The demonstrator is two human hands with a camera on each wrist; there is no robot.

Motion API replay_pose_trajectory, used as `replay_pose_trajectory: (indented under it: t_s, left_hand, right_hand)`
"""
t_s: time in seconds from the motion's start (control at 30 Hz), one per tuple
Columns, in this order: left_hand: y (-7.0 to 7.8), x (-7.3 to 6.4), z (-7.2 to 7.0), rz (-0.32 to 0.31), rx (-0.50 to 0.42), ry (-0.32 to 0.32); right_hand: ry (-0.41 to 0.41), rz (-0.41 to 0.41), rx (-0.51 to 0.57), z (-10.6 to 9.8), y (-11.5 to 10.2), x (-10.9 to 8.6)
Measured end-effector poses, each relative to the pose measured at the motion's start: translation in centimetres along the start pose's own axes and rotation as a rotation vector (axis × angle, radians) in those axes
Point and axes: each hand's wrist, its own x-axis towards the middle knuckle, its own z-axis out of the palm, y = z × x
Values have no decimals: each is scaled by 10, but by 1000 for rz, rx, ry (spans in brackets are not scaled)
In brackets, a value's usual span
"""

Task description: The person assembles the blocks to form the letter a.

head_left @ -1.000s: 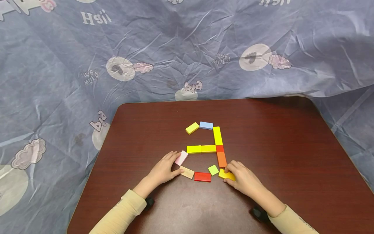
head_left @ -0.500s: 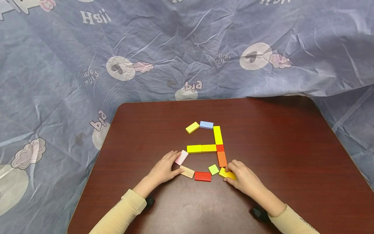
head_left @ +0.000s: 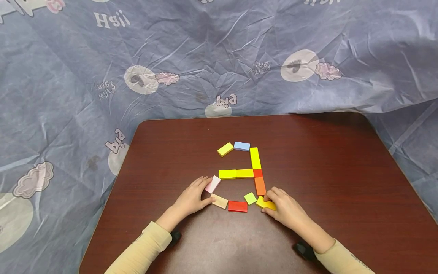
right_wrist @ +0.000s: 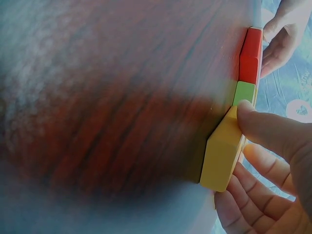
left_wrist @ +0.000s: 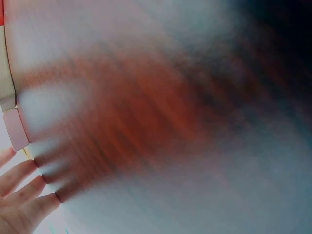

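Note:
My left hand (head_left: 191, 198) lies over the left of the block outline, its fingers touching a pink block (head_left: 214, 184) and its thumb on the end of a plain wooden block (head_left: 220, 202). In the left wrist view its fingers reach toward the same pink block (left_wrist: 16, 129). With thumb and fingers, my right hand (head_left: 285, 209) pinches a yellow block (head_left: 263, 203), just below an orange block (head_left: 260, 186). A small green block (head_left: 250, 198) and a red block (head_left: 237, 206) lie between the hands; the right wrist view shows the green one right beside the yellow block (right_wrist: 222, 151).
Two yellow blocks (head_left: 236, 174) run in a row to a small red block (head_left: 257, 173). Above stand a long yellow block (head_left: 255, 158), a blue block (head_left: 242, 146) and a slanted yellow block (head_left: 225, 149). A patterned cloth (head_left: 191, 61) hangs behind the brown table (head_left: 318, 160).
Both hands keep their places. The yellow block under my right hand and the others look almost the same; the view has shifted very slightly.

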Motion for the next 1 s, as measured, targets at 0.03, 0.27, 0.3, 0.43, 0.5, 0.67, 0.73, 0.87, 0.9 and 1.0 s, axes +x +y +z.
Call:
replay_pose_trajectory:
  t_s: [0.03,0.27,0.3,0.43,0.5,0.67,0.73,0.87,0.9,1.0]
  left_hand:
    - [0,0,0,0,1,1]
    - [-1,-1,1,8,4,5]
    - [-1,-1,1,9,3,6]
    - [-1,0,1,8,5,10]
    - [-2,0,1,6,9,7]
    - [-2,0,1,3,11,0]
    - [-1,0,1,1,9,2]
    - [0,0,0,-4,7,-1]
    - [0,0,-1,-5,8,-2]
    - [0,0,-1,-5,9,-4]
  right_hand:
    - [2,-1,0,0,0,0]
    - [25,9,30,-4,4,5]
    - [25,18,36,-6,5,8]
    - [11,38,41,-17,10,22]
    - [4,9,43,-21,10,28]
    - [-57,-128,54,-15,4,34]
    - [-83,-171,57,-10,1,35]
    - [-100,-214,63,0,-4,36]
    - [-101,-220,62,2,-4,36]
    - [-99,-237,57,5,-6,36]
